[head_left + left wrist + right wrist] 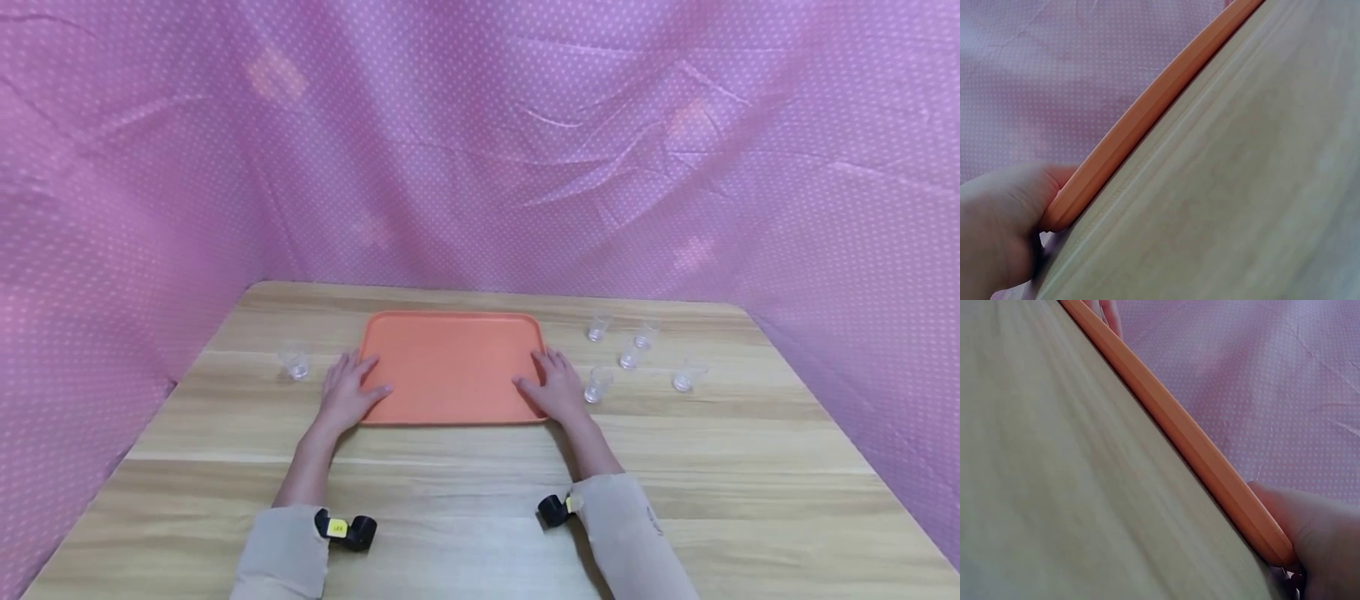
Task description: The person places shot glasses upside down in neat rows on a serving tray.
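An orange rectangular tray (453, 367) lies on the wooden table, its long side facing me. My left hand (348, 393) grips its left side, with the thumb over the rim and the other fingers along the outer edge. On the opposite side my right hand (557, 390) holds the tray the same way, thumb reaching in over the rim. In the left wrist view the tray's front wall (1129, 128) runs low along the tabletop, with the left hand (1004, 219) at its corner. The right wrist view has the right hand (1322, 537) at the other front corner.
Left of the tray stands a small clear cup (296, 364). Several more clear cups stand to the right, the closest one (597, 386) just beside my right hand, another (686, 377) farther out. Pink dotted cloth (480, 150) hangs behind and around the table (450, 500).
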`<state>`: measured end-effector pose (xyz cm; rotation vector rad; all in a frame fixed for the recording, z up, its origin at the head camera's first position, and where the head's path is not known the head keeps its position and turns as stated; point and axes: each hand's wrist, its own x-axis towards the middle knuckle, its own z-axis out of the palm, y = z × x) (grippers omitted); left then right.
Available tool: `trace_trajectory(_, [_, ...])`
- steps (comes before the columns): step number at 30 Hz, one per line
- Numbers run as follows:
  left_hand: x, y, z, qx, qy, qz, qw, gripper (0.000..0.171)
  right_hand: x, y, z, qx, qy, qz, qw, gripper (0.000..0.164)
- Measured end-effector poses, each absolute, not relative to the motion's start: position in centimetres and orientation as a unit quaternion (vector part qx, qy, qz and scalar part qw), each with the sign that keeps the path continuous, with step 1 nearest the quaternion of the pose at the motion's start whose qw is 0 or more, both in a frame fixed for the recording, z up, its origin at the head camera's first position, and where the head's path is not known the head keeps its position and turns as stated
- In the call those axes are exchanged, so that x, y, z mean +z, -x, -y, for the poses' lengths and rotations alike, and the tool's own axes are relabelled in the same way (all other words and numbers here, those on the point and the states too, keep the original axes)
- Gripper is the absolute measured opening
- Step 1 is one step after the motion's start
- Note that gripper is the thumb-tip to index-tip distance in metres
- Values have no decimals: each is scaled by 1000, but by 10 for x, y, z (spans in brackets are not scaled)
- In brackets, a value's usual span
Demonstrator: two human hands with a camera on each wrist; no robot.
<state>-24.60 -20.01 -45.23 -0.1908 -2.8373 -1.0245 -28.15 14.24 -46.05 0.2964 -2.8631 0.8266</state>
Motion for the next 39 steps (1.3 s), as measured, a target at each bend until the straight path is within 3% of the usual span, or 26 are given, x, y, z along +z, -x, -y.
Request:
trace_trajectory(9, [-453,251,196,-340,72,936,60,65,-458,281,-150,292,-97,949,64,67])
trace_trajectory(19, [-454,254,203,-355,66,931,60,87,-456,279,-148,306,-95,945,70,70])
trace_trajectory(33, [-454,248,207,-389,73,915,83,94,-458,281,-147,333,-65,939,59,80])
trace_trajectory(39, [-453,250,204,-370,65,924,66,87,-460,285,-154,339,-67,937,51,78])
